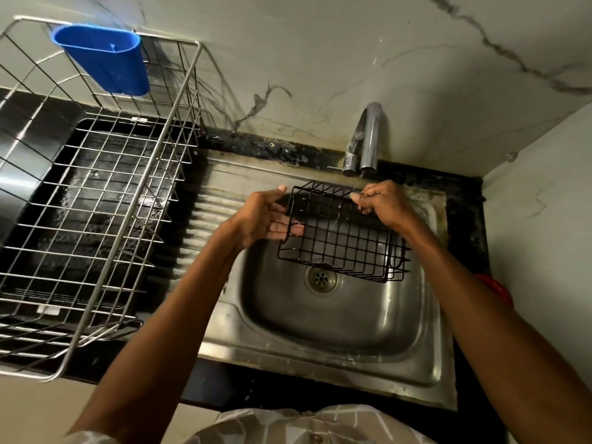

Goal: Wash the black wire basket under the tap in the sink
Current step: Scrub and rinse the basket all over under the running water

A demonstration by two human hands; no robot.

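A black wire basket (342, 238) hangs tilted over the steel sink (336, 318), held between both hands. My left hand (262, 219) grips its left side, fingers curled through the wires. My right hand (381, 203) pinches the far top rim, right under the chrome tap (365, 139). A thin stream of water falls from the spout onto the rim by my right fingers. The drain (321, 278) shows just below the basket's near edge.
A large steel wire dish rack (96, 193) stands on the black counter to the left, with a blue plastic cup holder (102, 59) hung on its back rim. The ribbed drainboard (205, 219) lies between rack and bowl. Something red (499, 290) sits at the sink's right edge. Marble walls close in behind and to the right.
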